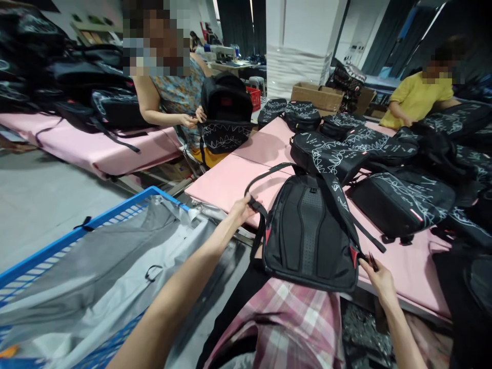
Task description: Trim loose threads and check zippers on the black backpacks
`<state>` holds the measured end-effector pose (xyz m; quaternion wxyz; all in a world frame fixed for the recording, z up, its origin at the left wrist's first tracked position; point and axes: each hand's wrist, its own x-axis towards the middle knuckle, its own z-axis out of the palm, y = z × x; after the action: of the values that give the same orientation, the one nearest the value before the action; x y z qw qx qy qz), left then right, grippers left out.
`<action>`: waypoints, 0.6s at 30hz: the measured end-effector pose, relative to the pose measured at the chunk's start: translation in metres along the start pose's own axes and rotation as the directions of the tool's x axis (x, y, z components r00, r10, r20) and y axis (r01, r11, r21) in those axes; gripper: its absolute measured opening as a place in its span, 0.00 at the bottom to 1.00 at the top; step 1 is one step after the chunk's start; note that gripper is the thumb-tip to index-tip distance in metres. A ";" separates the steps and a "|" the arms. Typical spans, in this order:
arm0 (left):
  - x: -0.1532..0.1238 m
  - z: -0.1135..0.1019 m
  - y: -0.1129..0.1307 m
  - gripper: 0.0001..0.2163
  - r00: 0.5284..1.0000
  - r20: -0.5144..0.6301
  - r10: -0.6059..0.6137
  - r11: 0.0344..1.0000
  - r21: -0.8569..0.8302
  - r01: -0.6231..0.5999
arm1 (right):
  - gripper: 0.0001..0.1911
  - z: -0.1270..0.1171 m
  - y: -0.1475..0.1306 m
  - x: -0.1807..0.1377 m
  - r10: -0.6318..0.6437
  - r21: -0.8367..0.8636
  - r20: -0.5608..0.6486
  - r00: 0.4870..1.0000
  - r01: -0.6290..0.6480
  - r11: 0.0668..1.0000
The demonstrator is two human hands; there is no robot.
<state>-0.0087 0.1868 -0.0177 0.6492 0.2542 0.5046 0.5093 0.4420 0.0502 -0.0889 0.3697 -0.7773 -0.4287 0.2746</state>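
Observation:
A black backpack [307, 230] lies in front of me with its padded back panel up, over the near edge of the pink table and my lap. My left hand [242, 209] is closed around its left shoulder strap [255, 204] near the buckle. At the lower right corner, beside a red side tab [353, 256], my right hand [378, 279] pinches the backpack's edge. A small dark pointed tool [372, 262], which looks like thread snips, sticks up from the same hand. The right strap [340, 205], with white scribble print, lies across the bag.
More printed black backpacks [403, 200] cover the pink table [226, 179] to the right and back. A blue basket [115, 210] lined with grey cloth stands at my left. One co-worker [172, 97] handles a backpack [226, 118] across from me; another [418, 97] works at far right.

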 end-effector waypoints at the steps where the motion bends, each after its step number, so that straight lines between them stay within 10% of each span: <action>1: -0.003 0.005 0.013 0.14 0.998 0.043 0.055 0.998 -0.040 -0.053 | 0.34 0.002 0.000 0.001 0.017 0.017 -0.006 1.000 -0.017 1.000; 6: -0.027 0.033 0.037 0.16 0.964 0.252 0.085 0.981 -0.190 -0.036 | 0.30 -0.002 0.001 -0.005 0.108 0.155 -0.021 0.994 -0.103 0.982; 18: -0.046 0.048 0.031 0.19 0.992 0.106 -0.071 0.965 -0.244 0.096 | 0.19 0.001 -0.036 0.011 0.042 0.391 -0.016 0.999 -0.033 0.920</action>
<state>0.0235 0.1645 0.0435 0.7204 0.1737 0.4153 0.5277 0.4299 0.0733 -0.0611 0.5172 -0.6992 -0.3458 0.3523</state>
